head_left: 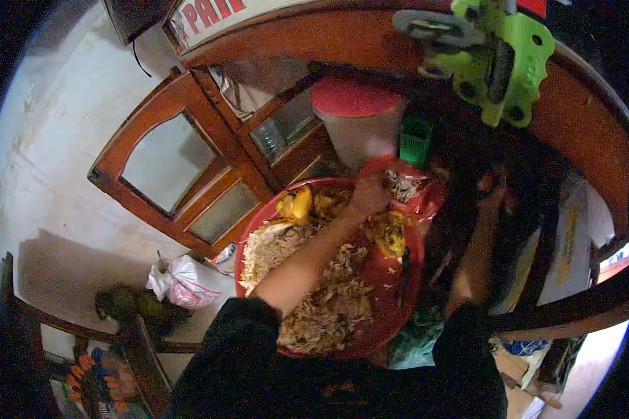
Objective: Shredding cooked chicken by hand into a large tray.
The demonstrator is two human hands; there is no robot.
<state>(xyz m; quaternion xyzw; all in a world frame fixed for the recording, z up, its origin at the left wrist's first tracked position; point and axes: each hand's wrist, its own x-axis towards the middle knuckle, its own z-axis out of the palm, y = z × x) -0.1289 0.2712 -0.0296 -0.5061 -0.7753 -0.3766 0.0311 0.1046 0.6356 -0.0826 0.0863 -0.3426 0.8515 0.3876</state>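
A big round red tray (398, 307) rests on my lap, heaped with pale shredded food (328, 300) and yellow chunks (297, 206). My left hand (370, 194) reaches across the tray to its far edge, fingers bunched on a pinch of shreds at the mouth of a red plastic bag (426, 202) that holds more shreds. My right hand (495, 187) is raised in shadow just right of the bag. Its grip is too dark to make out.
A brown wooden cabinet with glass doors (182, 174) stands to the left. Behind the tray are a red-lidded container (356, 101) and a green basket (416, 140). A white plastic bag (185, 279) lies on the floor. A dark slim utensil (404, 269) lies on the tray.
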